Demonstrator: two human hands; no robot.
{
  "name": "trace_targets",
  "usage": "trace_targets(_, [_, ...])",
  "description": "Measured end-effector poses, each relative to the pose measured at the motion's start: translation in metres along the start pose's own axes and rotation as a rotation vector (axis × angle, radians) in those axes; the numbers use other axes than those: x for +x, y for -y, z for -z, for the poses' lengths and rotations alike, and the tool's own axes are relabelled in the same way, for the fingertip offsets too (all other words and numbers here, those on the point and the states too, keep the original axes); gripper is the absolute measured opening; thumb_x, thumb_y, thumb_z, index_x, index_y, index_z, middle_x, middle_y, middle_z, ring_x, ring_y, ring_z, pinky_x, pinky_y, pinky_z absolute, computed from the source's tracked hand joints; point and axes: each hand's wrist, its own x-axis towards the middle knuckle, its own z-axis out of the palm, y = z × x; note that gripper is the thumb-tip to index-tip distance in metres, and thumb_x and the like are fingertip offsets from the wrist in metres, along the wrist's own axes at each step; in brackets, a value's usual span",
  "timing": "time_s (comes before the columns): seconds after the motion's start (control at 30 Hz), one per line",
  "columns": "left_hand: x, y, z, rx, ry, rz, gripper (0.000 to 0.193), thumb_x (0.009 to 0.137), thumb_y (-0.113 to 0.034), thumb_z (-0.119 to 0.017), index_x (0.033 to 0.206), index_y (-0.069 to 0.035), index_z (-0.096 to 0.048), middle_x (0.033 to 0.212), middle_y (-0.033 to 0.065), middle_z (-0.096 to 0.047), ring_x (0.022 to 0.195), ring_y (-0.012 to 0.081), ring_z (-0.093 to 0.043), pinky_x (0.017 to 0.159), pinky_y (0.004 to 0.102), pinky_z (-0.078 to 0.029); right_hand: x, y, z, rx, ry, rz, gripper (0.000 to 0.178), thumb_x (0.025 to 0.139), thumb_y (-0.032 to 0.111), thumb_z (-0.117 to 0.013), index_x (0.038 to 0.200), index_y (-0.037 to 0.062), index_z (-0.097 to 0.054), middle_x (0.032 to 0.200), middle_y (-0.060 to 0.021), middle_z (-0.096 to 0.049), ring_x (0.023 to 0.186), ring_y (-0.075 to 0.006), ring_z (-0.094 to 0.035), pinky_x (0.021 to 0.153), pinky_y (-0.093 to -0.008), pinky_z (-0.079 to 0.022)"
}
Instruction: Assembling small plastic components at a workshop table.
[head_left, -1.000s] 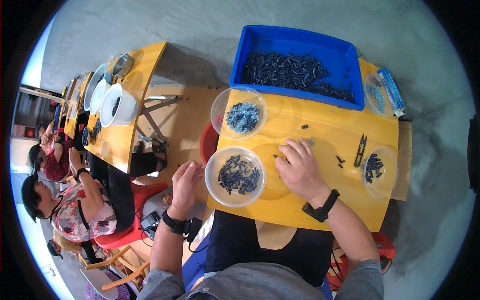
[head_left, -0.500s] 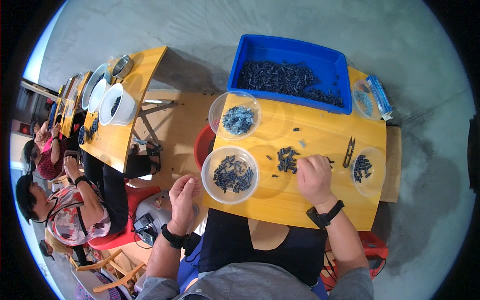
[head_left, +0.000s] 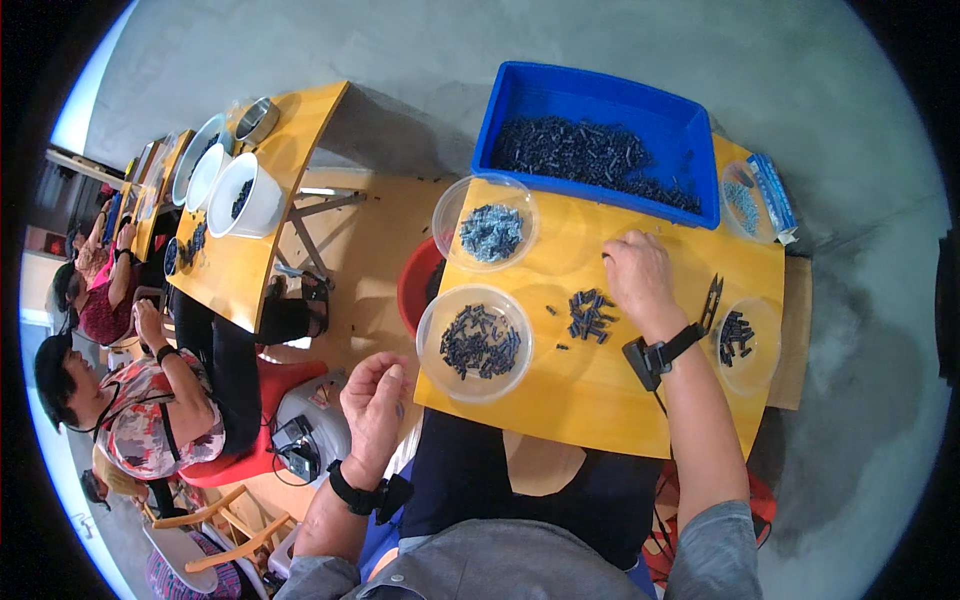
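Observation:
My right hand [head_left: 640,275] reaches over the yellow table, its fingers closed at a small black tubular piece that shows only as a dark spot at the fingertips. Below it lies a loose pile of black tubular pieces [head_left: 590,315]. My left hand [head_left: 374,408] is held off the table's near left edge, thumb and fingers pinched together; what they hold, if anything, is too small to name. Closest to it stands a clear round tub [head_left: 427,360] of black pieces [head_left: 480,342]. Behind that is another clear tub [head_left: 441,240] with light blue pieces [head_left: 491,233].
A large blue bin [head_left: 600,85] of black pieces stands at the back. Black snips [head_left: 712,303], a clear tub [head_left: 765,365] and a blue box [head_left: 772,198] lie right. A red bucket [head_left: 412,290] stands left below the table. Co-workers sit around another table [head_left: 235,290].
My right hand has moved away from the pile, further back on the table, to a lone black piece. My left hand stays pinched near the same place. The whole view has shifted slightly.

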Motion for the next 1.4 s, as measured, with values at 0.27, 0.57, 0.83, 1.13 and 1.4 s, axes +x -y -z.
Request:
trace_targets(0.27, [0.001, -0.004, 0.014, 0.078, -0.123, -0.150, 0.022, 0.090, -0.006, -0.055, 0.111, -0.002, -0.056, 0.105, 0.0050, -0.063, 0.079, 0.0085, -0.057, 0.070, 0.0222, -0.047, -0.007, 0.010, 0.023, 0.207, -0.193, -0.036, 0.006, 0.080, 0.006, -0.057, 0.083, 0.0024, -0.061, 0.080, -0.0158, -0.059, 0.080, -0.0335, -0.059, 0.073, -0.0424, -0.047])
trace_targets(0.57, [-0.062, -0.029, -0.053, 0.031, 0.451, 0.151, 0.021, 0.091, -0.009, -0.056, 0.111, 0.000, -0.058, 0.102, 0.0068, -0.064, 0.080, 0.0102, -0.060, 0.071, 0.0239, -0.049, -0.111, 0.075, 0.077, 0.813, 0.042, 0.004, 0.011, 0.080, 0.002, -0.059, 0.091, -0.0011, -0.060, 0.079, -0.0165, -0.060, 0.072, -0.0343, -0.059, 0.064, -0.0388, -0.047])
trace_targets(0.83, [-0.078, -0.013, -0.082, 0.068, 0.850, 0.367, 0.022, 0.090, -0.013, -0.063, 0.106, 0.002, -0.063, 0.082, 0.0007, -0.063, 0.071, 0.0047, -0.056, 0.062, 0.0196, -0.046, -0.158, 0.104, 0.095, 1.007, 0.259, 0.086, 0.012, 0.079, 0.001, -0.059, 0.091, 0.0010, -0.061, 0.078, -0.0154, -0.060, 0.072, -0.0329, -0.059, 0.062, -0.0396, -0.048])
trace_targets(1.13, [-0.070, -0.014, -0.064, 0.129, 0.920, 0.548, 0.016, 0.088, -0.007, -0.063, 0.101, 0.001, -0.066, 0.077, 0.0030, -0.065, 0.063, 0.0082, -0.062, 0.056, 0.0203, -0.049, -0.170, 0.114, 0.085, 1.084, 0.285, 0.161, 0.012, 0.079, 0.002, -0.061, 0.091, 0.0014, -0.062, 0.080, -0.0148, -0.062, 0.074, -0.0310, -0.061, 0.063, -0.0362, -0.048])
trace_targets(1.4, [-0.066, 0.017, -0.055, 0.185, 0.878, 0.519, 0.014, 0.087, -0.007, -0.063, 0.098, 0.001, -0.066, 0.079, 0.0030, -0.066, 0.065, 0.0094, -0.063, 0.059, 0.0210, -0.050, -0.128, 0.071, 0.056, 0.838, 0.056, -0.173, 0.011, 0.082, 0.008, -0.058, 0.088, -0.0007, -0.060, 0.079, -0.0182, -0.060, 0.074, -0.0361, -0.059, 0.065, -0.0405, -0.047])
